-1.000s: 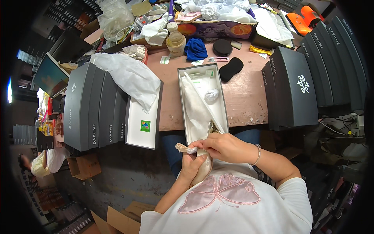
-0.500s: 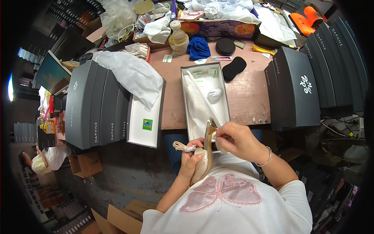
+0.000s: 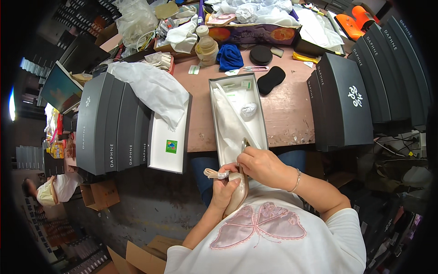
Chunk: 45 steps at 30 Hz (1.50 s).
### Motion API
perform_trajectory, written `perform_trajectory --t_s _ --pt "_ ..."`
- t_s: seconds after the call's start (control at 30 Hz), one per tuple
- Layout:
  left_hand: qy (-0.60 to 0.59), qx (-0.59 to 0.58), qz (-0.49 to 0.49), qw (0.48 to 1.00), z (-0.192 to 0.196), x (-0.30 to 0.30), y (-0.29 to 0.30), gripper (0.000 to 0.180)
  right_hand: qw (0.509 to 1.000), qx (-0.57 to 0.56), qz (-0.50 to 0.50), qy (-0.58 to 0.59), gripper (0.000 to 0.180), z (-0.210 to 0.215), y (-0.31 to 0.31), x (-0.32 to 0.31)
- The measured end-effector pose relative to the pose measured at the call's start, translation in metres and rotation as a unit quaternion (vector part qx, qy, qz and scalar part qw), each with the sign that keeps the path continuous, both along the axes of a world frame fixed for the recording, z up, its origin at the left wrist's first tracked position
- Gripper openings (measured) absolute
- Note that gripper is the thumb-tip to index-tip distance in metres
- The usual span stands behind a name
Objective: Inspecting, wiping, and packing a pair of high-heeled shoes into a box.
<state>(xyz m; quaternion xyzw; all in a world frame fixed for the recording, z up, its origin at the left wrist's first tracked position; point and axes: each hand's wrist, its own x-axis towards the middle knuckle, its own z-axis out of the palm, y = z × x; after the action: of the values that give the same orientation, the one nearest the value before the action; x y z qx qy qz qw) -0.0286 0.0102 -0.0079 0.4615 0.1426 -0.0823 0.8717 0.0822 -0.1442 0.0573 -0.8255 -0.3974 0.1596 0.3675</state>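
Observation:
My left hand [image 3: 223, 192] is closed around a cream satin shoe [image 3: 237, 196] in front of my chest, toe pointing toward me. A beige strap [image 3: 213, 173], partly wrapped in clear film, sticks out to the left of the shoe. My right hand [image 3: 265, 167] is closed at the shoe's far part, fingertips pinched together; whatever they grip is hidden. Just beyond, an open shoebox [image 3: 212, 105] holds a white wrapped bundle [image 3: 227, 116] and a crumpled paper ball [image 3: 248, 109].
Dark shoeboxes [image 3: 101, 123] stand stacked to the left, with more boxes [image 3: 344, 109] to the right. A white-lined box tray [image 3: 157, 154] carries white tissue paper [image 3: 157, 89]. Farther back are a plastic bottle [image 3: 206, 48], blue cloth [image 3: 229, 57], round black tin [image 3: 260, 55] and black sponge [image 3: 272, 80].
My right hand has moved left and slightly down, closing in over the shoe's far part, which it now largely covers. My left hand keeps its hold on the shoe.

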Motion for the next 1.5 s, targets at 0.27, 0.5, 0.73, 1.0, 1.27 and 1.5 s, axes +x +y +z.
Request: perform_trajectory --t_s 0.27,0.5,0.73,1.0,1.27,1.5 --pt "0.011 0.009 -0.002 1.000 0.007 0.002 -0.003 0.031 0.999 0.024 0.026 0.020 0.010 0.000 -0.006 0.002" --pt "-0.017 0.021 -0.010 1.000 0.011 0.005 -0.004 0.028 0.995 0.071 0.043 0.054 0.009 0.000 -0.006 0.003" --pt "-0.013 0.008 0.011 1.000 0.012 0.007 0.001 0.033 0.980 0.161 -0.114 0.012 0.008 0.002 -0.006 0.020" --pt "0.005 -0.034 0.031 0.999 0.007 0.006 0.004 0.034 0.984 0.141 -0.074 0.074 0.012 0.021 -0.016 0.004" --pt "0.015 -0.015 0.025 0.999 0.009 0.002 0.002 0.033 0.995 0.097 -0.007 0.006 0.014 -0.001 0.001 -0.013" --pt "0.001 -0.018 0.018 1.000 0.004 0.001 0.003 0.033 0.994 0.100 -0.029 -0.023 0.011 -0.012 0.007 -0.009"
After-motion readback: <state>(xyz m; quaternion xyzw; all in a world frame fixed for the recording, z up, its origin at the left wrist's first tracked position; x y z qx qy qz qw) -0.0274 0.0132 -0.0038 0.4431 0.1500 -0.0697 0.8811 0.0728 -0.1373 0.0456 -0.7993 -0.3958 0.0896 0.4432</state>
